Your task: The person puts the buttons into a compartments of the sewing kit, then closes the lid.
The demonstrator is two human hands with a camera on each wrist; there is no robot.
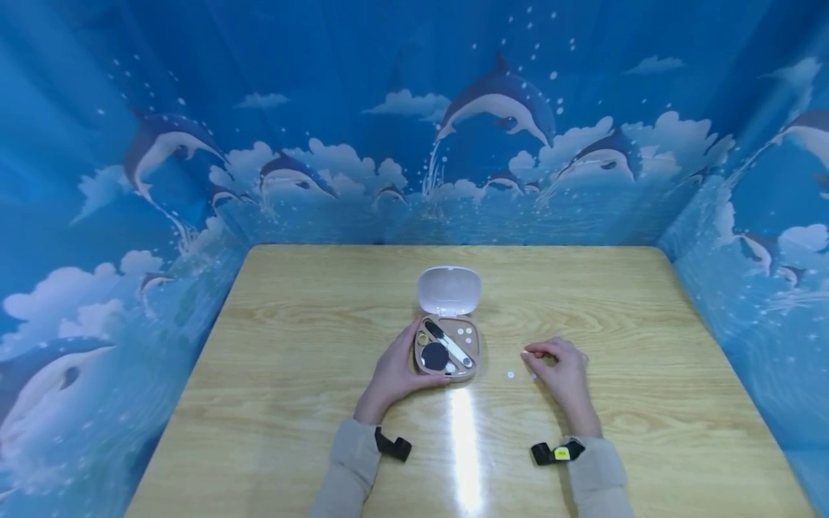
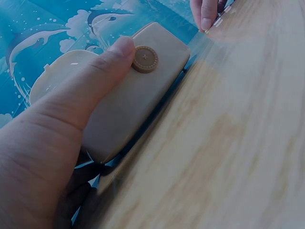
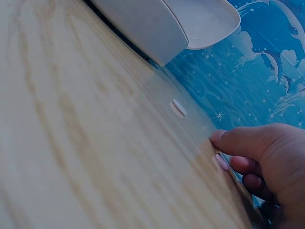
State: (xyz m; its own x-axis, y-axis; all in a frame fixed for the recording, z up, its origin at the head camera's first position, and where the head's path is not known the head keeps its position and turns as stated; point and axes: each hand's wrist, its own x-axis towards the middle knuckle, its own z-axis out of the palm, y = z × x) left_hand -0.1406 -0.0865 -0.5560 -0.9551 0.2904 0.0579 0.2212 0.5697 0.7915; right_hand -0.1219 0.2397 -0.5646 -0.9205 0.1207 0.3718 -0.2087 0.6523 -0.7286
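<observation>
My left hand (image 1: 396,368) grips the left side of a small beige sewing box (image 1: 477,338). In the left wrist view its thumb lies along the box's front, beside a round button-like knob (image 2: 145,59). The translucent lid (image 1: 449,290) stands raised at the back. Inside are a black disc (image 1: 435,355), a long white-and-black tool (image 1: 452,347) and several small buttons (image 1: 468,331). To the right, my right hand (image 1: 562,368) pinches a small whitish button, mostly hidden by the fingertips. Near it on the table lie a white button (image 1: 511,375) and a pinkish button (image 3: 221,162).
A light wooden table (image 1: 291,345) carries everything, with a bright glare strip in front of the box. Blue dolphin-print curtains (image 1: 363,86) enclose its back and sides. Each wrist wears a black camera strap (image 1: 392,444).
</observation>
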